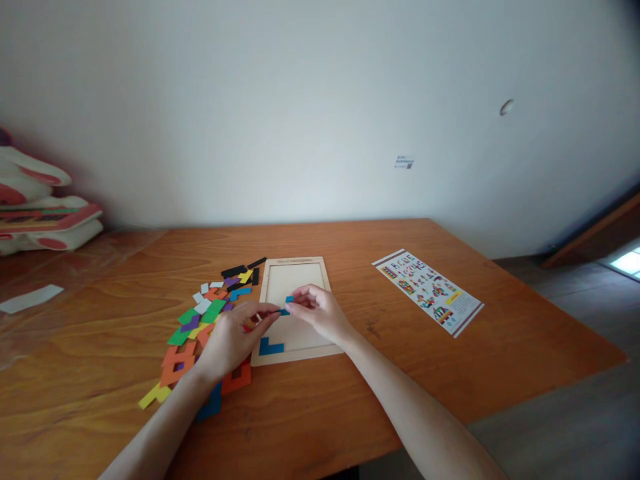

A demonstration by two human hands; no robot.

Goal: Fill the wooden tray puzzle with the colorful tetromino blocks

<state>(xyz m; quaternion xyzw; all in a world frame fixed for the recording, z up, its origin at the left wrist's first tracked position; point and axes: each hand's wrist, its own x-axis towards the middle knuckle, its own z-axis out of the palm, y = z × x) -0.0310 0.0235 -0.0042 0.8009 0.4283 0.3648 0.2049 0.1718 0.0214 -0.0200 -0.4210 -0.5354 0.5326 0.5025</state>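
Note:
A pale wooden puzzle tray point(320, 267) lies flat on the table in front of me. One blue piece point(271, 347) sits in its near left corner. Both hands meet over the tray's middle. My left hand point(233, 339) and my right hand point(317, 310) each pinch the same small blue puzzle piece point(287, 305), held just above the tray. A heap of several loose coloured pieces point(205, 327) spreads to the left of the tray, partly hidden under my left hand and wrist.
A printed picture sheet point(427, 291) lies to the right on the wooden table point(310, 413). A white paper slip point(30, 299) lies far left. Stuffed toys point(40, 207) rest against the wall at the left. The table's right edge drops to the floor.

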